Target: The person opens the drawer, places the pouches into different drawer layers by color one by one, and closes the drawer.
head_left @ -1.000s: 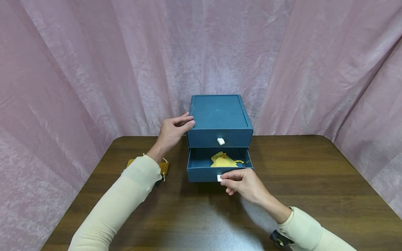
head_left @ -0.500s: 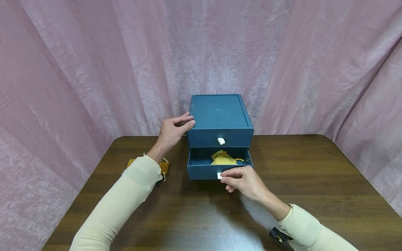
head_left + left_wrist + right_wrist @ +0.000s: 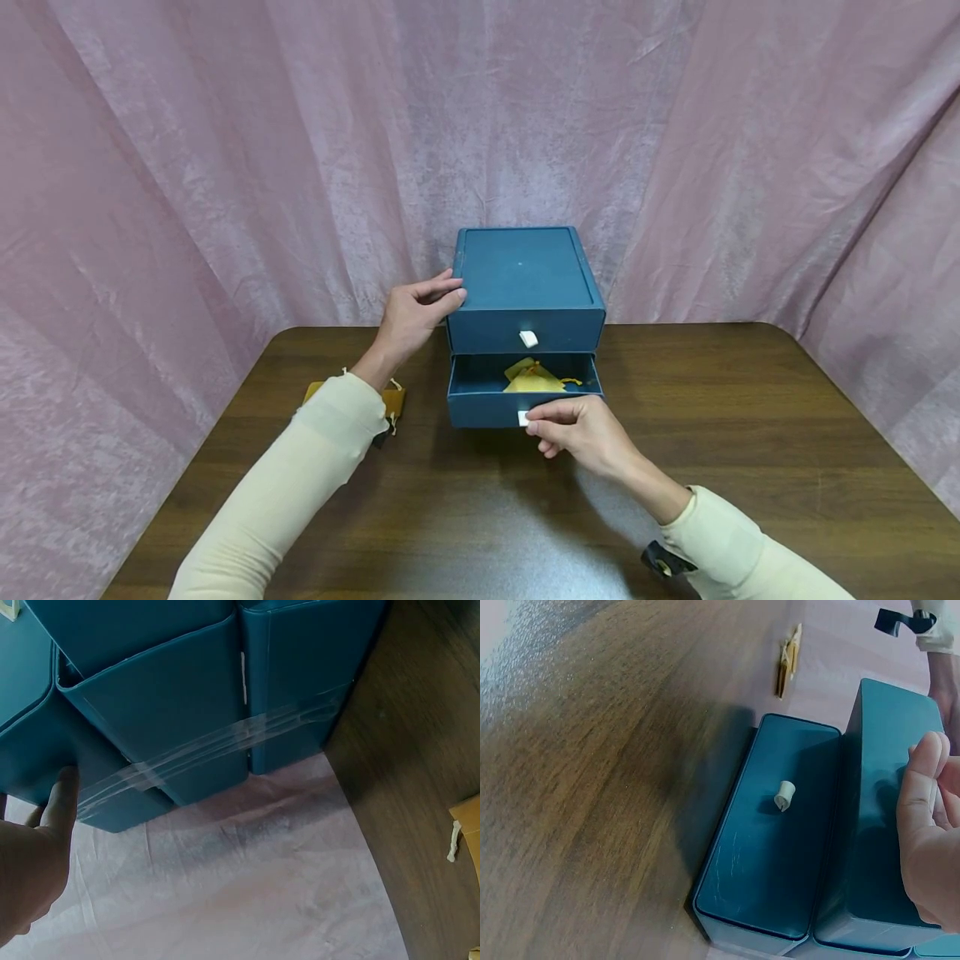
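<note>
A blue drawer unit [image 3: 521,267] stands on the table. My left hand [image 3: 412,317] rests on its upper left edge, with fairly straight fingers. The thumb and fingers of my right hand [image 3: 581,433] pinch the white pull tab [image 3: 522,419] of a drawer [image 3: 483,411] that stands partly out. Inside that drawer lies a sheer yellow drawstring pouch [image 3: 534,379]. The top drawer [image 3: 487,332] is pushed in, its own white tab [image 3: 528,339] free. In the right wrist view, a pushed-in bottom drawer [image 3: 757,855] shows below the drawn-out one.
Mustard pouches [image 3: 393,402] with pale cords lie left of the unit, partly hidden by my left sleeve [image 3: 300,467]. Clear tape [image 3: 247,735] runs across the unit's side. A pink curtain [image 3: 337,167] hangs behind the brown wooden table [image 3: 712,400].
The drawn-out drawer has slid slightly inward, with my right hand moving along on its tab. My left hand has kept its place on the unit's edge.
</note>
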Available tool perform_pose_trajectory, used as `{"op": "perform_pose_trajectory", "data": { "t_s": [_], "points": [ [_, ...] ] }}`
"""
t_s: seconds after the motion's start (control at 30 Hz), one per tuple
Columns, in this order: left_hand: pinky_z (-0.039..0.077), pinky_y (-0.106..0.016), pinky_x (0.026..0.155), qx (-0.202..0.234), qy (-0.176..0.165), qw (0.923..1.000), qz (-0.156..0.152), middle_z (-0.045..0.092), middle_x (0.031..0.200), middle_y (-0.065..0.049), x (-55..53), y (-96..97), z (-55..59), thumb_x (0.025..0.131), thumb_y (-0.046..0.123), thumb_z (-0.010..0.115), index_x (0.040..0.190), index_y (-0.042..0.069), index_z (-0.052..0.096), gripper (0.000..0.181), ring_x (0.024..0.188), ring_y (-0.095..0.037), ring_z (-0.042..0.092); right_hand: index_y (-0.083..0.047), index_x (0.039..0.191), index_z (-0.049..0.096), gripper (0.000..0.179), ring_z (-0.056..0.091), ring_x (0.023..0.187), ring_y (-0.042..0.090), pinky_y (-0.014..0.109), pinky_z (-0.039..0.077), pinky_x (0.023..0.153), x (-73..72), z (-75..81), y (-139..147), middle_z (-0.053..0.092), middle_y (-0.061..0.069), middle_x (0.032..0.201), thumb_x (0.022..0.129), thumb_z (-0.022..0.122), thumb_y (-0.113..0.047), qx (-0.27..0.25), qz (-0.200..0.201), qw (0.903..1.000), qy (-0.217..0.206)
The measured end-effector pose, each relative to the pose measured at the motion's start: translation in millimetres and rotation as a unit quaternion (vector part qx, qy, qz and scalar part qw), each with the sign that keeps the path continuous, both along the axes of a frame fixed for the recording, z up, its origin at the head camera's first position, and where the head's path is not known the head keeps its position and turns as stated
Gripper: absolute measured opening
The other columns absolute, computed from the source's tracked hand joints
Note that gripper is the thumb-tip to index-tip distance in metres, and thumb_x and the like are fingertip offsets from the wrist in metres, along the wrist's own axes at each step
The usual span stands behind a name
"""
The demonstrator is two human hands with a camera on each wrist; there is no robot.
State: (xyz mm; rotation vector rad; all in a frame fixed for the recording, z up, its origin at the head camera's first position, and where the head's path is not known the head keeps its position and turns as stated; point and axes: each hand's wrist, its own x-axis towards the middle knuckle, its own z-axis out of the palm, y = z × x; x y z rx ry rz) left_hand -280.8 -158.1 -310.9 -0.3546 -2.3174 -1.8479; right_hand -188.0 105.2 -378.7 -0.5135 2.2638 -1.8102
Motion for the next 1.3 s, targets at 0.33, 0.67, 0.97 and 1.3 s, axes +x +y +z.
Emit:
{"op": "perform_pose_trajectory", "data": {
  "t_s": [0.33, 0.67, 0.97, 1.3],
  "points": [
    [0.047, -0.033, 0.102, -0.001, 0.002, 1.0000, 0.002, 0.053, 0.146, -0.001, -0.3, 0.2, -0.4, 0.093, 0.025, 0.073, 0.125, 0.006, 0.071, 0.037, 0.135, -0.014, 0.048, 0.013, 0.105, 0.071, 0.019, 0.063, 0.062, 0.010, 0.030, 0.059, 0.063, -4.2, 1.7, 0.1, 0.072, 0.013, 0.084, 0.091, 0.070, 0.001, -0.006, 0.002, 1.0000, -0.003],
    [0.047, -0.034, 0.102, 0.003, 0.004, 1.0000, 0.000, 0.053, 0.146, -0.002, 0.0, 0.2, 0.1, 0.093, 0.024, 0.074, 0.125, 0.005, 0.070, 0.037, 0.135, -0.016, 0.048, 0.013, 0.104, 0.072, 0.018, 0.063, 0.062, 0.012, 0.030, 0.059, 0.063, -8.3, 1.9, 0.0, 0.072, 0.013, 0.084, 0.091, 0.070, 0.001, -0.002, 0.000, 1.0000, -0.001],
    [0.047, -0.034, 0.102, 0.004, 0.004, 1.0000, -0.003, 0.053, 0.146, -0.001, -0.5, 0.2, -0.7, 0.093, 0.024, 0.073, 0.125, 0.006, 0.070, 0.037, 0.135, -0.015, 0.048, 0.012, 0.104, 0.072, 0.017, 0.063, 0.062, 0.012, 0.029, 0.059, 0.063, -12.1, 1.4, -0.1, 0.072, 0.011, 0.082, 0.091, 0.070, 0.001, 0.003, -0.004, 1.0000, 0.003],
    [0.047, -0.032, 0.103, 0.002, 0.001, 1.0000, 0.000, 0.053, 0.146, -0.001, -0.8, 0.1, -1.1, 0.094, 0.024, 0.073, 0.125, 0.006, 0.070, 0.036, 0.135, -0.014, 0.048, 0.012, 0.104, 0.072, 0.017, 0.062, 0.061, 0.010, 0.028, 0.059, 0.062, -16.2, 1.5, -0.9, 0.071, 0.009, 0.079, 0.090, 0.071, 0.001, 0.006, -0.016, 0.9998, 0.004]
  ]
}}
